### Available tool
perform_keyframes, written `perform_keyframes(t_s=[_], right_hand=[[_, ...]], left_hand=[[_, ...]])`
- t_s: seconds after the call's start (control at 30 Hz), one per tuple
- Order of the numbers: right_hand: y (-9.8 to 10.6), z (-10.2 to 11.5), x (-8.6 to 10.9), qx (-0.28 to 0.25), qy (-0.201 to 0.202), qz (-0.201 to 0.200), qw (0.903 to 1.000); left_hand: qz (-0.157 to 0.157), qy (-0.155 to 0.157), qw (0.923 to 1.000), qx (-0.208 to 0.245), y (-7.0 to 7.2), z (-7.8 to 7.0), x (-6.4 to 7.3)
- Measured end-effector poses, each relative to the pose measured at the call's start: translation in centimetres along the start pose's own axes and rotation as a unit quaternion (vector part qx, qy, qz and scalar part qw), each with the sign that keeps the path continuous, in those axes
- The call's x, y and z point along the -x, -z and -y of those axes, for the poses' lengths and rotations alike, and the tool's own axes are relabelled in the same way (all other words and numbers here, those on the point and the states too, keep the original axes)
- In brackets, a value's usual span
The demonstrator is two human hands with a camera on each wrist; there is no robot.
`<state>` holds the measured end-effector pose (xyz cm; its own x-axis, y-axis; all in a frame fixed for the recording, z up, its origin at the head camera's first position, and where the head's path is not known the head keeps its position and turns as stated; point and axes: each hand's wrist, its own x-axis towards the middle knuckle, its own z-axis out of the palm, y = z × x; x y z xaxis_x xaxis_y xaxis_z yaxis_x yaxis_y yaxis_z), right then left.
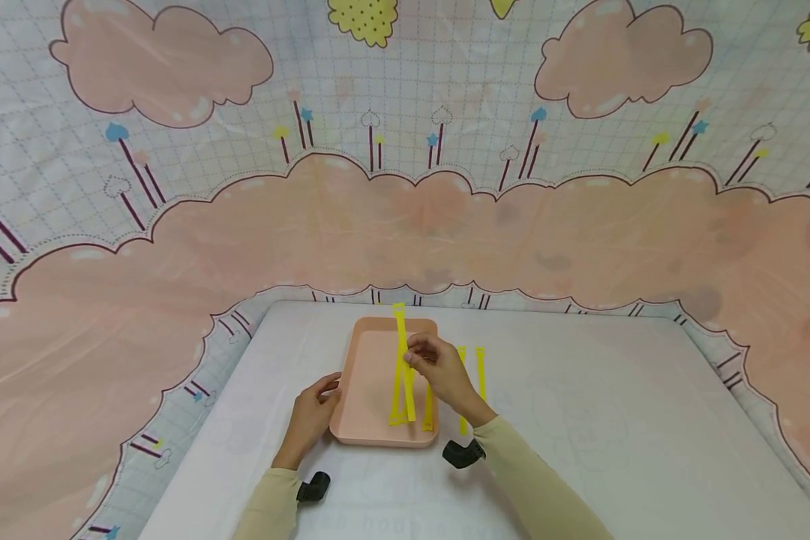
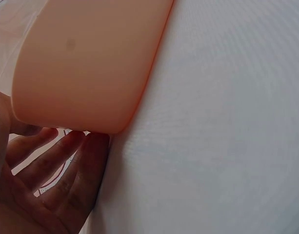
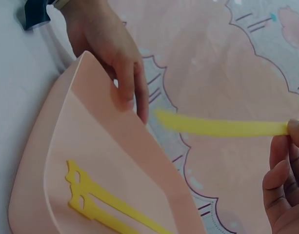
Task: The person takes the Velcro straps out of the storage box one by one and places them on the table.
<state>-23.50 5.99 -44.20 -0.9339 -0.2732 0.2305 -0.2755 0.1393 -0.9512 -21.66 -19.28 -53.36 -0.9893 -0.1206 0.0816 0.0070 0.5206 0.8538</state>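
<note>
My right hand [image 1: 439,367] pinches a flat yellow strip [image 1: 408,390] between thumb and fingertips, above a shallow pink tray [image 1: 367,386]. One end of that strip points past the tray's far rim; in the right wrist view it stretches out to the left of the fingers. More yellow strips [image 3: 115,202] with notched, widened ends lie in the tray. Beside the tray's left wall is my left hand [image 1: 313,412], its fingertips at the outer wall. The left wrist view has its fairly straight fingers [image 2: 66,165] along the table, right at the tray's side.
Two more yellow strips [image 1: 481,373] lie on the white table [image 1: 601,420] to the right of the tray, partly behind the right hand. A printed cloth [image 1: 378,225] hangs behind the table. Black wrist devices [image 1: 313,487] sit at both cuffs.
</note>
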Motion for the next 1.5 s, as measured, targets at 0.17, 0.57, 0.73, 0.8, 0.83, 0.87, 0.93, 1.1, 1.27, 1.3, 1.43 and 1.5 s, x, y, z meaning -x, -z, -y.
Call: perform_keyframes(t_s=[0.17,0.57,0.73,0.8,0.83,0.87,0.93,1.1,1.27,1.3,1.43,1.5], right_hand=[[0.7,0.5,0.6,-0.021,-0.002,-0.006,0.9998],[2.2,-3.7,0.3,-0.032,-0.022,-0.045,0.9982],[3.0,-4.3,0.7,-0.028,-0.039,-0.057,0.9972],[3.3,-4.5,0.8,-0.03,-0.042,-0.059,0.9969],[3.5,-4.5,0.9,-0.03,-0.043,-0.06,0.9968],[3.7,-4.6,1.0,-0.03,-0.045,-0.062,0.9966],[4.0,-4.7,1.1,-0.034,-0.048,-0.066,0.9961],[4.6,-5.0,1.3,-0.036,-0.056,-0.081,0.9945],[5.2,-5.6,1.4,-0.029,-0.063,-0.094,0.9931],[5.3,-5.7,1.4,-0.027,-0.065,-0.097,0.9928],[5.9,-6.1,1.5,-0.031,-0.076,-0.102,0.9913],[6.2,-6.2,1.6,-0.028,-0.084,-0.104,0.9906]], left_hand=[[-0.004,0.003,1.0,-0.003,-0.1,0.3,-0.2],[-0.005,0.007,1.0,-0.004,-0.1,0.5,-0.3],[-0.006,0.001,1.0,-0.005,-0.1,0.4,-0.2],[-0.008,0.001,1.0,-0.006,-0.1,0.4,-0.2],[-0.01,-0.002,0.9999,-0.007,-0.1,0.4,-0.1],[-0.011,-0.004,0.9999,-0.009,-0.1,0.4,-0.1],[-0.013,-0.004,0.9999,-0.009,-0.1,0.4,-0.1],[-0.008,0.006,0.9999,-0.005,-0.1,0.5,-0.2],[-0.003,0.008,1.0,-0.003,0.0,0.5,-0.2],[-0.002,0.011,0.9999,-0.002,0.0,0.5,-0.2],[-0.001,0.01,0.9999,-0.002,0.0,0.4,-0.3],[-0.002,0.011,0.9999,-0.001,0.0,0.4,-0.3]])
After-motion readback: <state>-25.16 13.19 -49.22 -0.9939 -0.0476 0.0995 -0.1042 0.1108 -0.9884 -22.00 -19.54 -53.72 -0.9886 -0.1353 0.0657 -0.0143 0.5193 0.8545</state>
